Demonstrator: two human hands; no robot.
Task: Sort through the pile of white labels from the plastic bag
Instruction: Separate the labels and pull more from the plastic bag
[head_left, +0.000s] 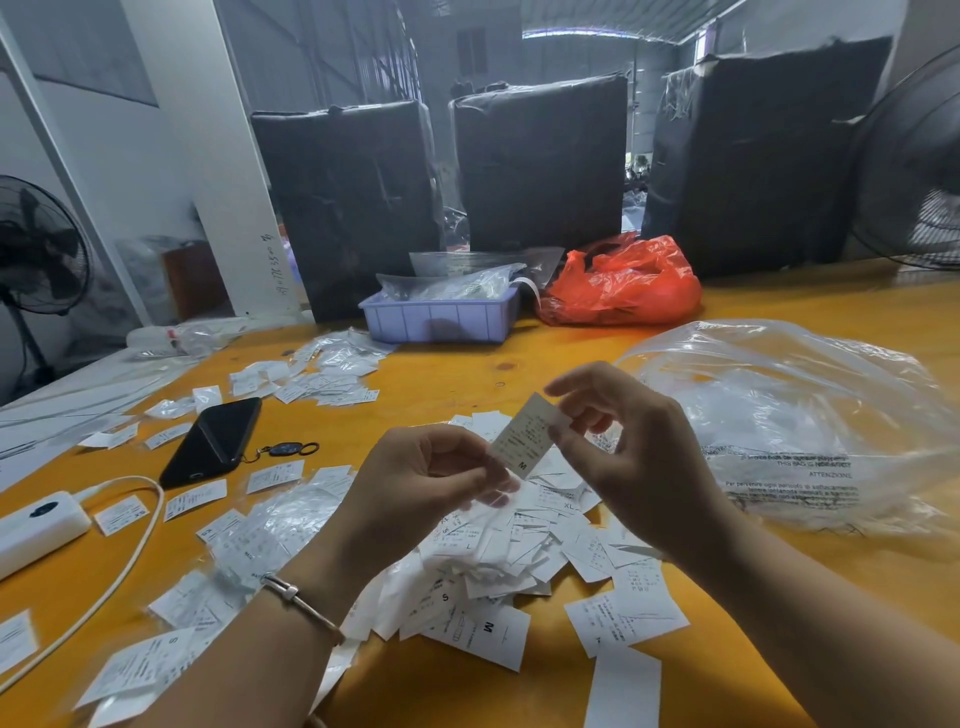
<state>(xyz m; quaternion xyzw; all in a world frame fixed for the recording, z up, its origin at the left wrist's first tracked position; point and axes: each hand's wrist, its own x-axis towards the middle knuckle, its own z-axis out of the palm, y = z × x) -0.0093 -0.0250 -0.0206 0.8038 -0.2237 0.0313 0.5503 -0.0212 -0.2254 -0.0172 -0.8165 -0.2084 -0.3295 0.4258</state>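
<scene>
Both hands shared one grip: right hand (631, 457) pinched a white label (524, 436) marked M at its upper edge, left hand (436, 478) pinched its lower corner, holding it tilted above the pile of white labels (519, 551) on the yellow desk (447, 374). Clear plastic bag (800, 426) lay just right of the pile. Black phone (213, 441) sat left; lavender tray (441, 317) and red bag (623, 283) stood farther back.

Yellow table (415, 374), label pile (519, 551), clear bag (810, 415), phone (213, 441), lilac tray (441, 319), red bag (623, 286)
</scene>
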